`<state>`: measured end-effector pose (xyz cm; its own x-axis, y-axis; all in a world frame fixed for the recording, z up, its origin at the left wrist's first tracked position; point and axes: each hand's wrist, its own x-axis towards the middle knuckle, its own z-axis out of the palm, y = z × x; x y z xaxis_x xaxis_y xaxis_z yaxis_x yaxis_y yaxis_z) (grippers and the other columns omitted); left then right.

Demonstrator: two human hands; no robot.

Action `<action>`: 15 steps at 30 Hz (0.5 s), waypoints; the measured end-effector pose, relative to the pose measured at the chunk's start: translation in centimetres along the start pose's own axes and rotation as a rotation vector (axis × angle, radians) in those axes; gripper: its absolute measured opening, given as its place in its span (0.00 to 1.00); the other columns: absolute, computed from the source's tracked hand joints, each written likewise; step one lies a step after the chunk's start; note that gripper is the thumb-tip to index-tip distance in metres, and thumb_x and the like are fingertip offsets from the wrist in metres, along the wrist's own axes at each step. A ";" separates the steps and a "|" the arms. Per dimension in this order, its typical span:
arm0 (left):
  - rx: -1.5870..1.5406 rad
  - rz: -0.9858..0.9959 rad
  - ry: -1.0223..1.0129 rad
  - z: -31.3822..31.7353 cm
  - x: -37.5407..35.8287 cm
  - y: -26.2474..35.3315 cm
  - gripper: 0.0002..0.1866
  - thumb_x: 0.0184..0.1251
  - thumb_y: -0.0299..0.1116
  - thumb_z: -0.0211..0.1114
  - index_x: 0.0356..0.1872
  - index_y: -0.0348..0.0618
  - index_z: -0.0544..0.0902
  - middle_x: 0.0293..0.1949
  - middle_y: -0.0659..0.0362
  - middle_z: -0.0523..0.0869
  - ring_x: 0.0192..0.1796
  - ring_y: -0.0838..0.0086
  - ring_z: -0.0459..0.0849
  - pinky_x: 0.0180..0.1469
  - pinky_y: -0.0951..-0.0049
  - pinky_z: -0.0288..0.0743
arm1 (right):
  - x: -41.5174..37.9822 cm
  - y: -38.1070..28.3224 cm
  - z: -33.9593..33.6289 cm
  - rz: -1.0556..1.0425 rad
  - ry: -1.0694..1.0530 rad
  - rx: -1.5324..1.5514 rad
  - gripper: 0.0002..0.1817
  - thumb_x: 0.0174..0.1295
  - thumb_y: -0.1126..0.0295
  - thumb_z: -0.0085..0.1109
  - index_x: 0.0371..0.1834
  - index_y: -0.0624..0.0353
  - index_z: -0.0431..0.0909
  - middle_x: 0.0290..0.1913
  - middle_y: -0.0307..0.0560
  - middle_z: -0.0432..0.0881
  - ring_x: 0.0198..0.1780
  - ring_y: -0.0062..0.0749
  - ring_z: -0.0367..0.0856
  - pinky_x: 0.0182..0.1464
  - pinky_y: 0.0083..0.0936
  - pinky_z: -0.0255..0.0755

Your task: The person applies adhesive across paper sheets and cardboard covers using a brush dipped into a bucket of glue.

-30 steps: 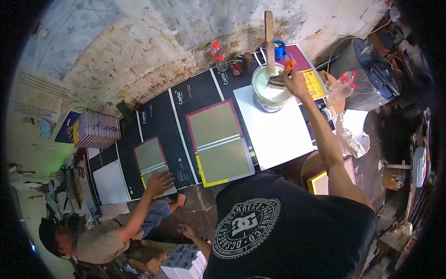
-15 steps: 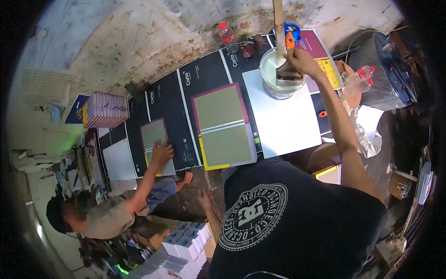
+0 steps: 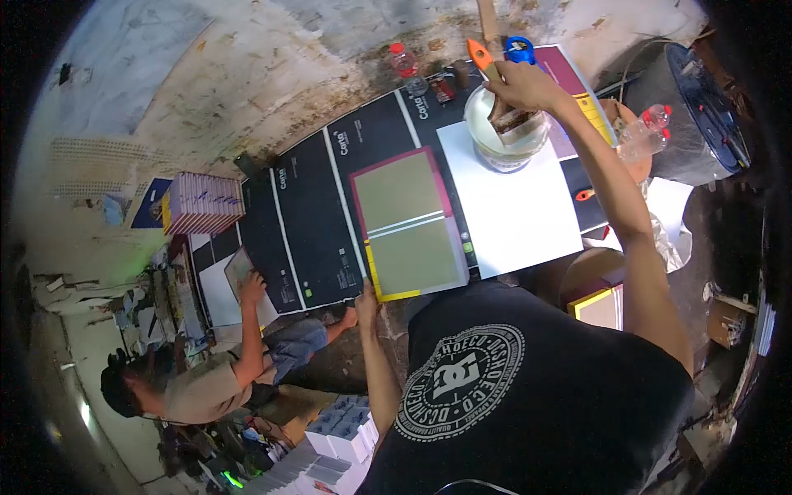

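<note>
My right hand (image 3: pixel 525 86) is closed on the orange-handled paint brush (image 3: pixel 505 115), its wide bristles down at the mouth of a white bucket (image 3: pixel 503 155). Pale, milky stuff is in the bucket, and a wooden stick (image 3: pixel 488 21) leans up from behind it. Under the bucket lies a large white sheet (image 3: pixel 516 219). My left hand (image 3: pixel 366 304) is at the table's front edge, by the yellow lower-left corner of a book cover (image 3: pixel 411 223). That cover has grey boards and maroon and yellow borders. The left fingers are too small to make out a grip.
A co-worker (image 3: pixel 206 384) at the left handles a smaller cover (image 3: pixel 239 268). Stacked books (image 3: pixel 205 203) stand at the far left end. Plastic bottles (image 3: pixel 404 64) and a blue tape roll (image 3: pixel 519 49) are along the wall side. A drum (image 3: pixel 660 115) stands at right, box-like stacks (image 3: pixel 342 429) below.
My right hand has tilted the brush, its handle now leaning left. My left hand has come up to the cover's corner. The co-worker has shifted the smaller cover leftward.
</note>
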<state>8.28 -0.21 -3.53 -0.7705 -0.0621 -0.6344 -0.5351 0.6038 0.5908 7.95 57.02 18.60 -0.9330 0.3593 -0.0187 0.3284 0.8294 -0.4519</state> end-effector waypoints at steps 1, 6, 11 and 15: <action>0.023 0.019 0.002 -0.2 0.3 -0.4 0.37 0.74 0.63 0.52 0.42 0.30 0.88 0.34 0.55 0.87 0.37 0.69 0.83 0.41 0.68 0.74 | -0.5 -1.4 -0.1 -0.009 0.000 -0.011 0.22 0.68 0.49 0.55 0.44 0.60 0.77 0.35 0.61 0.85 0.40 0.60 0.84 0.44 0.49 0.74; 0.341 0.521 0.102 -0.3 -2.4 3.5 0.35 0.66 0.58 0.64 0.57 0.32 0.80 0.51 0.42 0.84 0.52 0.49 0.82 0.54 0.61 0.75 | -1.9 -8.8 3.2 -0.179 -0.047 -0.085 0.21 0.61 0.57 0.64 0.48 0.61 0.72 0.35 0.60 0.84 0.40 0.59 0.83 0.43 0.51 0.75; 0.897 0.945 -0.028 -1.0 -0.3 6.3 0.56 0.50 0.63 0.74 0.75 0.39 0.60 0.74 0.48 0.65 0.67 0.49 0.71 0.63 0.47 0.68 | -1.7 -15.1 13.0 -0.365 0.071 -0.014 0.24 0.50 0.72 0.66 0.52 0.60 0.71 0.42 0.58 0.84 0.47 0.56 0.84 0.43 0.52 0.77; 1.148 0.849 -0.134 -1.0 -0.4 6.9 0.68 0.35 0.69 0.76 0.77 0.41 0.55 0.77 0.58 0.60 0.66 0.50 0.72 0.59 0.37 0.66 | -0.9 -18.1 22.6 -0.298 0.190 0.357 0.23 0.53 0.70 0.65 0.53 0.59 0.72 0.43 0.58 0.84 0.47 0.57 0.83 0.44 0.47 0.77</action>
<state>4.58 3.15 1.29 -0.6369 0.6711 -0.3796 0.6827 0.7196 0.1269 -0.51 32.03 6.65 -0.9243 0.2280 0.3060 -0.0504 0.7218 -0.6902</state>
